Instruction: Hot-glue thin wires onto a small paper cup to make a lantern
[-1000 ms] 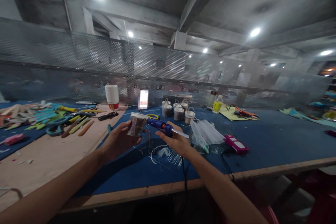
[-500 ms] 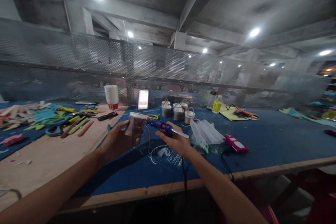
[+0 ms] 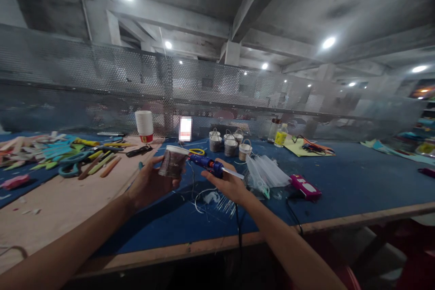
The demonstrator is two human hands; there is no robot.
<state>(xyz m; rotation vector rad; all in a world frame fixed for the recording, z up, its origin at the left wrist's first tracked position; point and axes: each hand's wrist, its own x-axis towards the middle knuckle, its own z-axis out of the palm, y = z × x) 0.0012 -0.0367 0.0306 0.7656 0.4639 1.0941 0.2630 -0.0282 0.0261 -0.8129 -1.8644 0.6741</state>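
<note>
1. Holding a cup (image 3: 172, 162) in the air above the blue table (image 3: 340, 181), the left hand (image 3: 149, 183) has its fingers wrapped around the cup's side. The cup is a little tilted, with its white rim at the top.
2. The right hand (image 3: 227, 183) is closed around the handle of a blue glue gun (image 3: 210, 165). The nozzle points toward 10 o'clock and is just beside the right side of the cup; I cannot tell if it touches.
3. A clear glue stick (image 3: 234, 173) comes out of the back of the gun toward 4 o'clock.
4. A black cord (image 3: 239, 231) runs from the right hand toward 6 o'clock and goes over the table edge.
5. Small buckets (image 3: 231, 144) with wire handles stand together at 2 o'clock from the cup.
6. Clear bags (image 3: 265, 172) lie at 3 o'clock from the right hand, and a pink device (image 3: 305, 186) lies beyond them in the same direction.
7. A stack of white cups (image 3: 144, 124) stands at 11 o'clock from the held cup, at the far end of a wooden board (image 3: 61, 199).
8. Scissors (image 3: 73, 163) and coloured sticks lie at 9 o'clock from the cup, well apart from it.
9. A yellow bottle (image 3: 281, 137) stands at 1 o'clock from the right hand, near the mesh screen (image 3: 102, 77).
</note>
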